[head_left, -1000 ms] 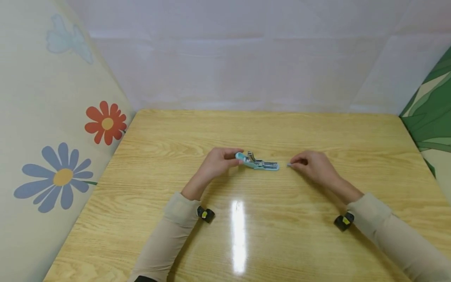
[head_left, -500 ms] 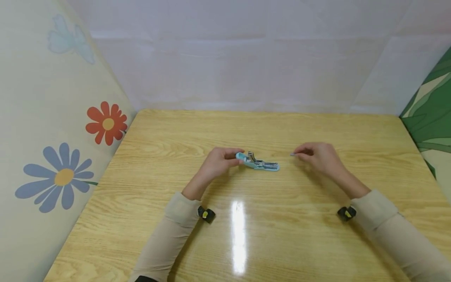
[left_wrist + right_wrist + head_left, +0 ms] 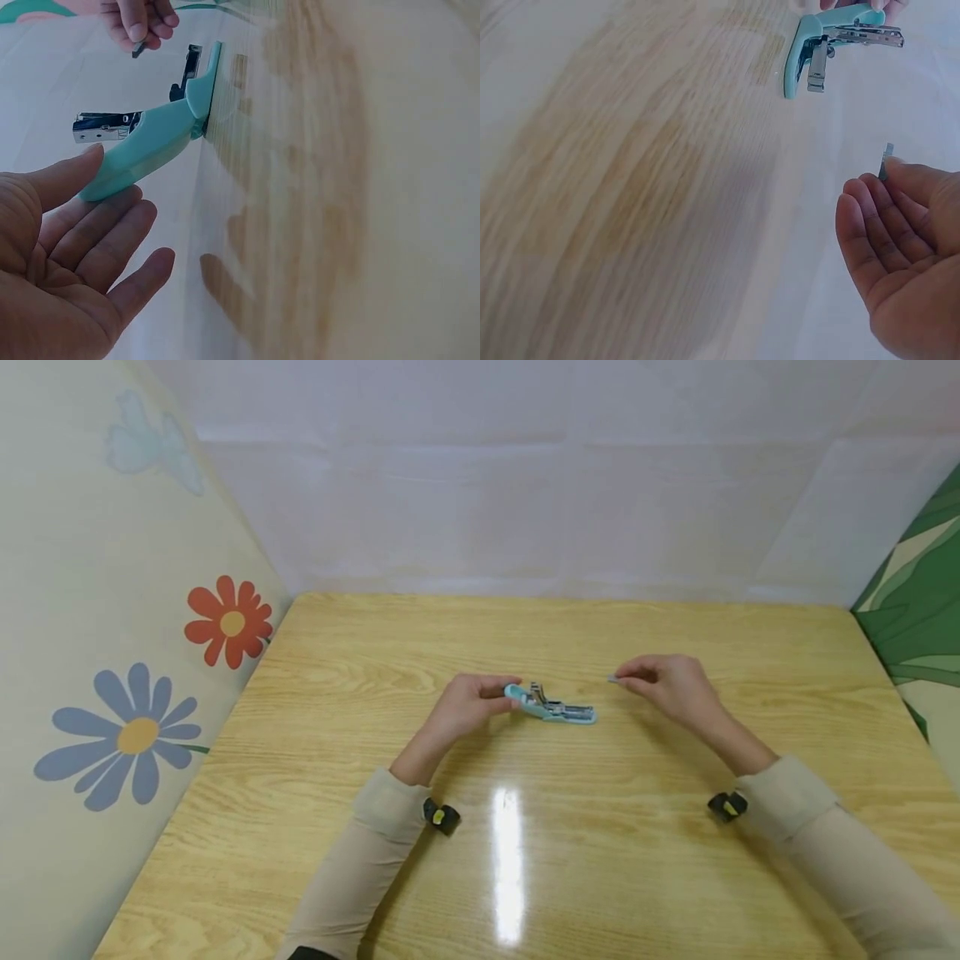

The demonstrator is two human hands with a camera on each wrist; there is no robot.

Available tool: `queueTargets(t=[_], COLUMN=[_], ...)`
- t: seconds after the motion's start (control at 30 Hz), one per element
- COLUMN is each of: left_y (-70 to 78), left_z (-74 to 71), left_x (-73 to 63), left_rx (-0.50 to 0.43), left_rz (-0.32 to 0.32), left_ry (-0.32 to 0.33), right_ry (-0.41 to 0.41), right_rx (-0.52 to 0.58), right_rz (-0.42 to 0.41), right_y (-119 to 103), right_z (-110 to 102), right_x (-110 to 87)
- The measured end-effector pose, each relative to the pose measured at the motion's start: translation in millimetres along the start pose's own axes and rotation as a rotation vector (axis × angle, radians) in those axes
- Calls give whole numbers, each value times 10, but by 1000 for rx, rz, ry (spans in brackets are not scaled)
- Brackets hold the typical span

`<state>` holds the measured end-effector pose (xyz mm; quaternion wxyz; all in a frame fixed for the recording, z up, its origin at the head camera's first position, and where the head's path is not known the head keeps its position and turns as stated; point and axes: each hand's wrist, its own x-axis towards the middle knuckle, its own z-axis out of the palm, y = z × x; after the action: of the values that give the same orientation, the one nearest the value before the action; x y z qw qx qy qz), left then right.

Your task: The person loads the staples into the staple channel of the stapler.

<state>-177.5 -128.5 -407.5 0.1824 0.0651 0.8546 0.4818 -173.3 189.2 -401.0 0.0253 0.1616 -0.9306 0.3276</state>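
Note:
A teal stapler (image 3: pixel 558 713) lies opened out on the table, its metal parts exposed and one metal piece standing up. My left hand (image 3: pixel 467 706) pinches the stapler's left end, thumb on one side and fingers on the other, as the left wrist view shows with the teal body (image 3: pixel 154 139). To the right and a little farther back, my right hand (image 3: pixel 675 689) is raised over the table. Between its thumb and fingers it pinches a short strip of staples (image 3: pixel 886 159), grey and metallic, which points toward the stapler but stays apart from it.
The wood-grain table (image 3: pixel 420 635) runs back to a white sheet (image 3: pixel 480 510). Painted flowers (image 3: pixel 138 735) decorate the left wall, and green leaves (image 3: pixel 922 618) the right. Dark wrist cameras (image 3: pixel 441 817) are worn on both wrists.
My right hand has moved back, away from the body, with the strip of staples, shifting first right and then left again. My left hand and the stapler have stayed nearly still.

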Motion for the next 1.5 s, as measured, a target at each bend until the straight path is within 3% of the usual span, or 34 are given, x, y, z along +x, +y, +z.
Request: queueTargets(t=[0.7,1.5], left_y=[34,45], left_z=[-6,6], left_x=[-20,7], left_rx=[12,16], left_rz=[-26,-44], left_ry=[13,16], right_ry=[-82,-123], right_rx=[36,16], right_rz=[-10,-30], right_y=[-205,-252], right_z=[212,399], right_x=[158,134])
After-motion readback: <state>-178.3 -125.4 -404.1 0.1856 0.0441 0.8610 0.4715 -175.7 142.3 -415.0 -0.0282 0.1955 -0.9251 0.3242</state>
